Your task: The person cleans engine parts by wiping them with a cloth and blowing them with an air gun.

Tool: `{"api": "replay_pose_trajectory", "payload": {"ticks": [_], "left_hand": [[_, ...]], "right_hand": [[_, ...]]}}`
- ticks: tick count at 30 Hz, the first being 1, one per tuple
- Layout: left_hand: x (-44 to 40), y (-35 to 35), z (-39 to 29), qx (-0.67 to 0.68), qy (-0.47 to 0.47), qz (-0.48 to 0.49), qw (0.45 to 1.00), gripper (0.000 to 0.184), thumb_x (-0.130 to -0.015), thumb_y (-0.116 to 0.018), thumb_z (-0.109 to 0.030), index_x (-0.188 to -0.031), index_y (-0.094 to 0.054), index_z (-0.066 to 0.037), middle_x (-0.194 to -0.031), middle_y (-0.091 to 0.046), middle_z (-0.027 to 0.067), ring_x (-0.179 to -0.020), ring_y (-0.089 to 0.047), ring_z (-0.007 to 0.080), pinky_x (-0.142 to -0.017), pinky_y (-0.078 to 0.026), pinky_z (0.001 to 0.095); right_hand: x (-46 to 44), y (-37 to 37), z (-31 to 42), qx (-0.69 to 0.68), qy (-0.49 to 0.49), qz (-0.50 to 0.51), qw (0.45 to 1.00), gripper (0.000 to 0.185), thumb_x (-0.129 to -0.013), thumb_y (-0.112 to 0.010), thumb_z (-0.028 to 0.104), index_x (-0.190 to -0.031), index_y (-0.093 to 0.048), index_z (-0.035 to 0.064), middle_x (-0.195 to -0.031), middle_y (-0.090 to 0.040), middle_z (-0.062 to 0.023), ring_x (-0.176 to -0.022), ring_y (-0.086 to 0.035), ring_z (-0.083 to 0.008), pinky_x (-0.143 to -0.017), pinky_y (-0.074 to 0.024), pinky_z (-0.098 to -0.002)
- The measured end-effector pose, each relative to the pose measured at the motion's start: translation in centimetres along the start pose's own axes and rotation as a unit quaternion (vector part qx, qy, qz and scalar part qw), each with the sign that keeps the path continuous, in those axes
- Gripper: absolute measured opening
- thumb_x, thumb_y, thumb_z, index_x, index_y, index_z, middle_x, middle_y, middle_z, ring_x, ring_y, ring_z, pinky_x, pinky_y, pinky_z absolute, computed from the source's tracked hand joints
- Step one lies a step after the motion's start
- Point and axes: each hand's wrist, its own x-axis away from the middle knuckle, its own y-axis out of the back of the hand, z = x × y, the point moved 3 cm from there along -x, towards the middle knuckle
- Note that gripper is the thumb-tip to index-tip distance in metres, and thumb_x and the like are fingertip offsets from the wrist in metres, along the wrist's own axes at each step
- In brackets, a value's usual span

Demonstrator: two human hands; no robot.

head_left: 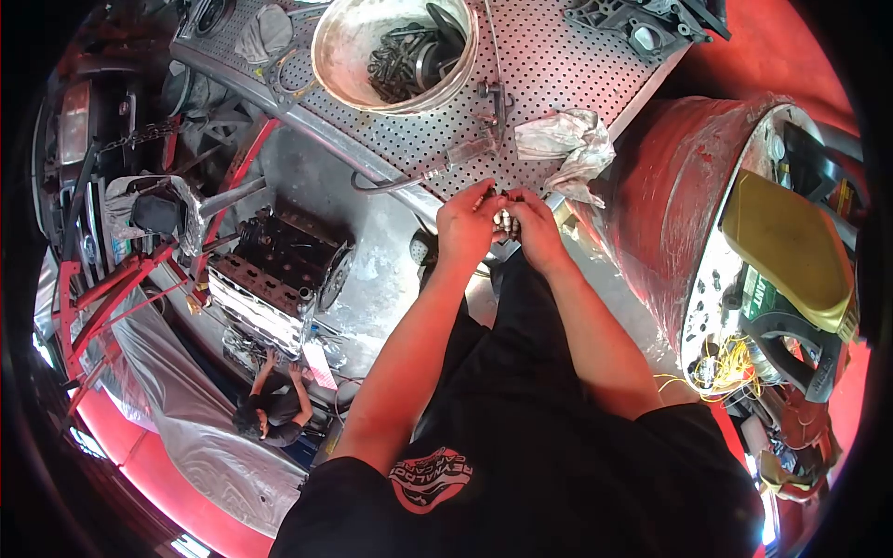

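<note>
My left hand (464, 228) and my right hand (539, 229) meet at the front edge of the perforated metal table (549, 79). Between them is a cluster of small shiny and dark metal parts (505, 224) that look like bolts. Both hands are closed around it, with the fingertips partly hiding the pieces. A crumpled, stained cloth (567, 147) lies on the table just beyond my right hand. Ahead of my left hand lies an air tool with a hose (460, 153). Farther back, a dirty white bucket (339, 56) holds dark bolts and metal parts.
To the right stands a red drum (651, 195) with a yellow container (791, 246) and clutter at its open end. An engine block (270, 279) is at left, with another person (270, 400) reaching toward it. Metal castings (642, 33) lie at the table's far right.
</note>
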Motion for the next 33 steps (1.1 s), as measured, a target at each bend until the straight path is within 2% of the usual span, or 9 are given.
{"api": "replay_pose_trajectory", "payload": {"ticks": [4, 6, 12, 18, 21, 22, 27, 30, 33], "left_hand": [[-0.3, 0.9, 2.1, -0.076, -0.031, 0.006, 0.997, 0.032, -0.086, -0.066, -0.005, -0.117, -0.064, 0.001, -0.094, -0.067, 0.0109, -0.073, -0.064, 0.0162, -0.061, -0.052, 0.0285], [0.6, 1.5, 0.3, -0.333, -0.22, -0.025, 0.917, 0.033, -0.086, -0.066, -0.007, -0.119, -0.064, -0.002, -0.094, -0.066, 0.0158, -0.077, -0.066, 0.0258, -0.067, -0.052, 0.034], [2.6, 3.1, -1.2, -0.391, -0.296, 0.029, 0.871, 0.032, -0.088, -0.06, -0.01, -0.118, -0.062, 0.002, -0.088, -0.06, 0.0186, -0.084, -0.058, 0.0366, -0.074, -0.048, 0.0438], [7.0, 6.1, -2.4, -0.371, -0.438, -0.052, 0.817, 0.046, -0.089, -0.057, -0.008, -0.132, -0.045, 0.006, -0.101, -0.054, 0.0195, -0.091, -0.053, 0.0375, -0.076, -0.047, 0.0463], [8.4, 7.3, -2.1, -0.445, -0.451, -0.023, 0.773, 0.054, -0.087, -0.06, -0.012, -0.135, -0.041, 0.005, -0.11, -0.052, 0.0193, -0.096, -0.05, 0.0372, -0.082, -0.045, 0.0464], [8.6, 7.8, -2.3, -0.504, -0.455, -0.008, 0.734, 0.056, -0.087, -0.061, -0.014, -0.136, -0.041, 0.005, -0.112, -0.052, 0.019, -0.098, -0.05, 0.0368, -0.084, -0.044, 0.0459], [10.9, 13.9, -2.0, -0.455, -0.501, 0.056, 0.734, 0.063, -0.084, -0.064, -0.016, -0.138, -0.039, 0.004, -0.116, -0.052, 0.0173, -0.098, -0.049, 0.0343, -0.083, -0.044, 0.0412], [13.0, 17.7, -2.4, -0.388, -0.524, 0.038, 0.757, 0.051, -0.082, -0.067, -0.016, -0.127, -0.051, 0.002, -0.105, -0.055, 0.015, -0.091, -0.051, 0.0326, -0.078, -0.046, 0.0413], [14.6, 19.5, -2.5, -0.409, -0.564, 0.014, 0.717, 0.016, -0.079, -0.071, -0.014, -0.089, -0.063, -0.004, -0.083, -0.058, 0.0093, -0.077, -0.054, 0.031, -0.069, -0.048, 0.0408]], "right_hand": [[0.5, 0.3, -2.5, -0.015, 0.005, -0.018, 1.0, 0.017, -0.095, -0.05, 0.015, -0.104, -0.059, 0.0038, -0.092, -0.061, -0.0045, -0.083, -0.062, -0.0132, -0.066, -0.0557, -0.0292], [0.9, -0.6, -2.2, 0.001, 0.017, -0.02, 1.0, 0.019, -0.093, -0.049, 0.013, -0.107, -0.059, 0.0037, -0.094, -0.062, -0.0049, -0.085, -0.062, -0.0137, -0.063, -0.0572, -0.0315], [2.6, -2.6, -1.6, -0.141, -0.032, 0.022, 0.989, 0.03, -0.09, -0.046, 0.007, -0.117, -0.058, 0.0053, -0.103, -0.064, -0.0071, -0.084, -0.064, -0.0158, -0.058, -0.0548, -0.0312], [5.3, -7.0, -0.3, -0.211, 0.024, 0.059, 0.976, 0.033, -0.094, -0.047, 0.023, -0.119, -0.055, 0.0041, -0.106, -0.064, -0.0094, -0.087, -0.064, -0.0227, -0.074, -0.0548, -0.0375], [6.5, -10.8, -0.7, -0.288, 0.064, 0.0, 0.956, 0.046, -0.098, -0.045, 0.047, -0.116, -0.055, 0.006, -0.107, -0.062, -0.0077, -0.097, -0.06, -0.0214, -0.089, -0.0478, -0.037], [6.3, -11.4, -1.4, -0.287, 0.072, 0.004, 0.955, 0.046, -0.098, -0.045, 0.047, -0.116, -0.055, 0.006, -0.107, -0.062, -0.0077, -0.097, -0.06, -0.0214, -0.089, -0.0478, -0.037], [7.5, -14.8, -5.3, -0.321, 0.074, -0.008, 0.944, 0.043, -0.098, -0.044, 0.047, -0.11, -0.055, 0.0073, -0.104, -0.062, -0.0097, -0.092, -0.062, -0.0245, -0.083, -0.0499, -0.0401], [8.7, -17.6, -6.4, -0.371, 0.078, 0.022, 0.925, 0.042, -0.097, -0.046, 0.048, -0.111, -0.053, 0.009, -0.1, -0.063, -0.0108, -0.085, -0.063, -0.0259, -0.08, -0.0511, -0.0416], [10.2, -20.2, -6.9, -0.36, 0.118, 0.049, 0.924, 0.049, -0.097, -0.043, 0.053, -0.117, -0.049, 0.0081, -0.108, -0.061, -0.0143, -0.093, -0.061, -0.031, -0.085, -0.0499, -0.0442]]}}
